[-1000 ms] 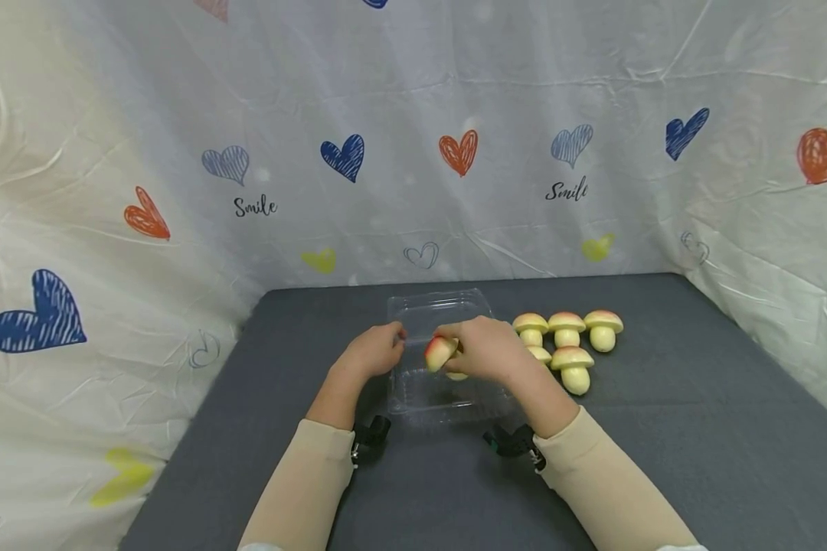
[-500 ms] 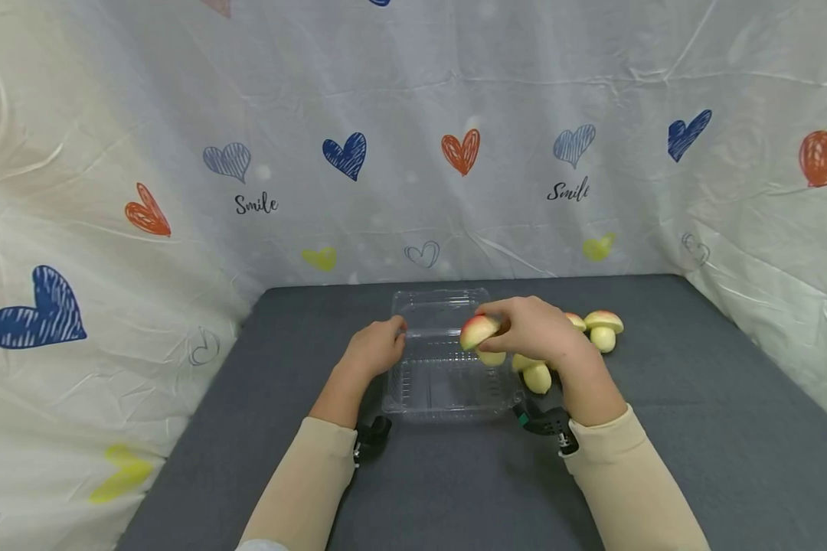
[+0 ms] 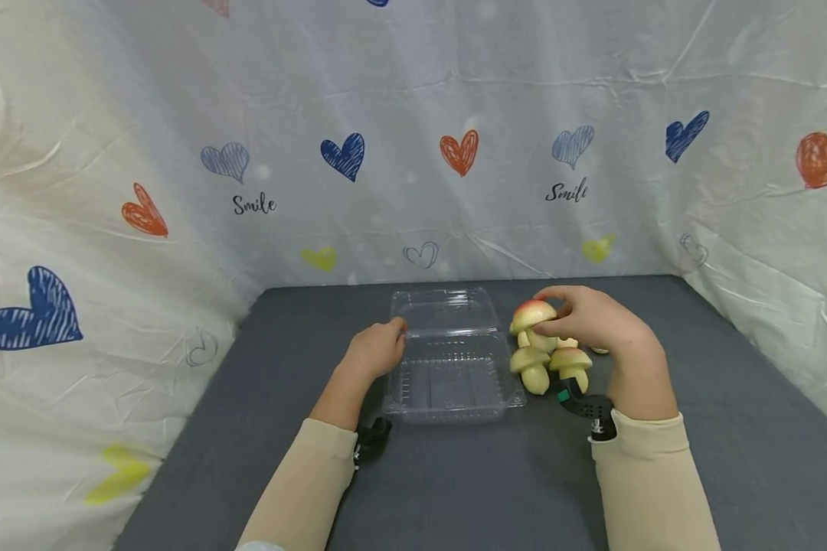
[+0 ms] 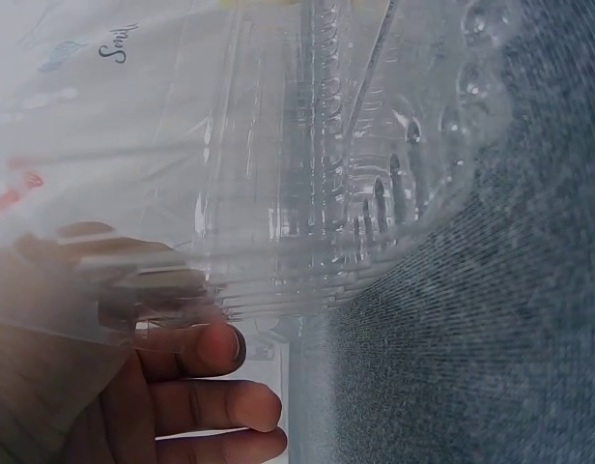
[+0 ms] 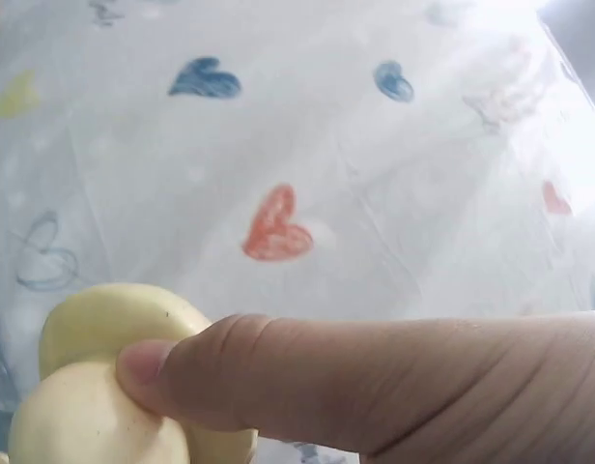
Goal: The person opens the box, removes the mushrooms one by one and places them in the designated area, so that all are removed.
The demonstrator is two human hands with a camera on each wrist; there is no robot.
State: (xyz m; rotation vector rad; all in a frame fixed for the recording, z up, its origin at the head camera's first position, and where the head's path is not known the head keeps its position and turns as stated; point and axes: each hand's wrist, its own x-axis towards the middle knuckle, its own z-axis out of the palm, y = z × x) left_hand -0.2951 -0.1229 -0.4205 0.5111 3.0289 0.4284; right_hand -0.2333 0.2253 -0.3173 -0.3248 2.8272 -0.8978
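Note:
My right hand [image 3: 596,320] pinches a toy mushroom [image 3: 534,315] with a red-topped cap, over other mushrooms right of the container. In the right wrist view the thumb presses the pale mushroom [image 5: 99,416] near where cap and stem meet. A clear plastic clamshell container [image 3: 448,375] lies with its lid [image 3: 444,310] folded back, away from me. My left hand [image 3: 377,346] pinches its left edge by the hinge; in the left wrist view part of the left hand [image 4: 196,406] shows through the clear plastic. No mushroom shows inside the container.
Below the held mushroom stand a front-left mushroom [image 3: 532,371] and a front-right mushroom [image 3: 572,361]. Others behind are partly covered by the right hand. A dark grey cloth covers the table [image 3: 469,482]; a white heart-printed curtain [image 3: 400,214] hangs behind and at the sides.
My right hand has carried the mushroom rightward from over the container to the group of mushrooms. The left hand has stayed at the container's left edge.

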